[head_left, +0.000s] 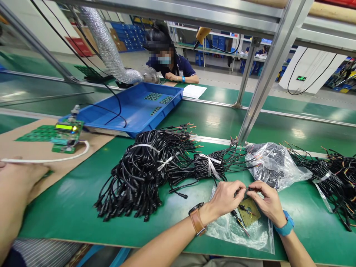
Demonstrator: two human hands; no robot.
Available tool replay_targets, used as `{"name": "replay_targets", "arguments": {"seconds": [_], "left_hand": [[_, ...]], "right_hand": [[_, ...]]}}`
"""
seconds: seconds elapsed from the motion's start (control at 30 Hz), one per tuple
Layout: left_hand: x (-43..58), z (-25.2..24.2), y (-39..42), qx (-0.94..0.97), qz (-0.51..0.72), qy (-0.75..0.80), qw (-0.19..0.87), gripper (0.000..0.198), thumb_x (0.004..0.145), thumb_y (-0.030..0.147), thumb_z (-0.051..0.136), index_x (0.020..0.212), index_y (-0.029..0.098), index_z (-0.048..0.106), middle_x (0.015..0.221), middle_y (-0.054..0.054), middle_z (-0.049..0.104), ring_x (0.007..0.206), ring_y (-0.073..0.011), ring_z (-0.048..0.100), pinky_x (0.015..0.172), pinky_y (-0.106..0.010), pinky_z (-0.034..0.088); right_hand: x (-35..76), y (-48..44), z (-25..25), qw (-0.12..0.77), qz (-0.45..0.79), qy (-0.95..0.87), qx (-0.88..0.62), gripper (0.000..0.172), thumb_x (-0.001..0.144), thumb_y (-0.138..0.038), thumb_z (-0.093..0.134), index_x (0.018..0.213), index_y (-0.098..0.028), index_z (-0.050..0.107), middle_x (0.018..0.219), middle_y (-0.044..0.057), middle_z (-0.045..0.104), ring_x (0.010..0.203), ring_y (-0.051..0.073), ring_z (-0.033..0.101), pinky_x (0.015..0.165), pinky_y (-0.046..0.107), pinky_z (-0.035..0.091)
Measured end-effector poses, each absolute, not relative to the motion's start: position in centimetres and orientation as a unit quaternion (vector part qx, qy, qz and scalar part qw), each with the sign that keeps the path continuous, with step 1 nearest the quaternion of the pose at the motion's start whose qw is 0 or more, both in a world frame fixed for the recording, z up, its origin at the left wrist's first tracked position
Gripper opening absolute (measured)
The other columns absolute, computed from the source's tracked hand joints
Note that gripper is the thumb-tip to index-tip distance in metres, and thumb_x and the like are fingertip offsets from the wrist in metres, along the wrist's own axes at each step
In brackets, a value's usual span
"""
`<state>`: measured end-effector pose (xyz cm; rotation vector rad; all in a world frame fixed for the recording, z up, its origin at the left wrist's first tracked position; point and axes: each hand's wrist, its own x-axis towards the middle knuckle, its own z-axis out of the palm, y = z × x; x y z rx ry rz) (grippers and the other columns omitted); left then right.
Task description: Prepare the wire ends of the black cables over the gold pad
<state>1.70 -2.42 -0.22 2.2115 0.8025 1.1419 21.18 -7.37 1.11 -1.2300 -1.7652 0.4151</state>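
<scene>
My left hand (pixel 226 196), with a brown-strapped watch at its wrist, pinches one end of a thin black cable connector (pixel 248 189). The other end sits between the thumb and fingers of my right hand (pixel 265 200), which has a blue wristband. Below both hands lies a clear plastic bag (pixel 230 233), flat on the green bench. On it rest a yellowish-brown square pad (pixel 251 213) with a hole and a few short black leads (pixel 239 221) with coloured wires. Just behind my left hand is a coiled black cable bundle (pixel 208 167) tied with a white strip.
A large black cable heap (pixel 139 170) lies to the left, and a filled plastic bag (pixel 275 165) and more cables (pixel 333 178) to the right. A blue tray (pixel 111 111), a circuit board with display (pixel 66 133), another person's hand (pixel 25 174) and a metal post (pixel 269 70) surround.
</scene>
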Motion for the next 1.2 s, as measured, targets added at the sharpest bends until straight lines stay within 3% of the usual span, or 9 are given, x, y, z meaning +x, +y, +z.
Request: {"name": "replay_targets", "arguments": {"seconds": [0.3,0.43,0.53,0.67,0.77,0.9,1.2], "left_hand": [[1.8,-0.3,-2.4,0.819,0.405,0.3,0.273,0.012,0.093,0.018,0.054,0.089,0.018,0.065,0.073,-0.001,0.071,0.063,-0.014,0.066,0.059,-0.024,0.043],[1.2,0.6,-2.1,0.821,0.374,0.266,0.34,0.012,0.092,0.019,0.053,0.101,0.018,0.062,0.089,-0.004,0.072,0.079,-0.017,0.068,0.071,-0.025,0.05],[0.7,1.1,-1.8,0.818,0.348,0.25,0.384,0.025,0.086,0.017,0.056,0.111,0.016,0.055,0.101,-0.008,0.069,0.089,-0.0187,0.067,0.077,-0.027,0.052],[0.6,0.8,-1.3,0.818,0.349,0.277,0.364,0.005,0.091,0.018,0.051,0.094,0.018,0.055,0.085,-0.004,0.064,0.077,-0.0169,0.061,0.07,-0.027,0.048],[0.8,0.3,-1.1,0.824,0.367,0.264,0.341,0.009,0.094,0.02,0.052,0.086,0.018,0.057,0.078,-0.003,0.063,0.072,-0.0156,0.058,0.067,-0.026,0.045],[0.9,-0.1,-1.1,0.835,0.383,0.24,0.314,0.013,0.096,0.02,0.053,0.086,0.018,0.062,0.079,-0.004,0.066,0.072,-0.0154,0.06,0.068,-0.025,0.044],[0.9,-0.4,-1.3,0.845,0.379,0.242,0.291,0.014,0.095,0.019,0.056,0.087,0.017,0.067,0.078,-0.003,0.069,0.07,-0.0155,0.062,0.065,-0.025,0.044]], "right_hand": [[20.9,-7.3,1.2,0.446,0.17,-0.75,-0.457,0.006,0.094,-0.02,0.068,0.099,-0.022,0.07,0.088,0.004,0.071,0.079,0.018,0.069,0.073,0.028,0.056],[21.0,-7.2,1.1,0.455,0.174,-0.74,-0.463,0.008,0.094,-0.021,0.068,0.101,-0.022,0.071,0.089,0.005,0.072,0.078,0.018,0.069,0.072,0.028,0.057],[21.4,-7.2,0.9,0.464,0.157,-0.731,-0.475,0.009,0.093,-0.024,0.07,0.102,-0.022,0.073,0.091,0.006,0.074,0.08,0.019,0.07,0.073,0.03,0.058],[21.7,-7.2,0.6,0.456,0.15,-0.72,-0.501,0.014,0.092,-0.029,0.071,0.104,-0.021,0.073,0.089,0.006,0.074,0.076,0.019,0.071,0.07,0.029,0.058],[21.7,-7.3,0.4,0.456,0.152,-0.711,-0.514,0.013,0.092,-0.031,0.072,0.099,-0.021,0.07,0.084,0.005,0.073,0.069,0.017,0.069,0.063,0.027,0.057],[21.6,-7.3,0.4,0.446,0.15,-0.73,-0.496,0.008,0.094,-0.03,0.069,0.093,-0.022,0.07,0.084,0.005,0.073,0.075,0.019,0.069,0.068,0.029,0.057],[21.2,-7.3,0.1,0.427,0.182,-0.727,-0.506,0.016,0.095,-0.035,0.066,0.092,-0.021,0.07,0.081,0.004,0.072,0.067,0.017,0.068,0.063,0.025,0.057]]}}
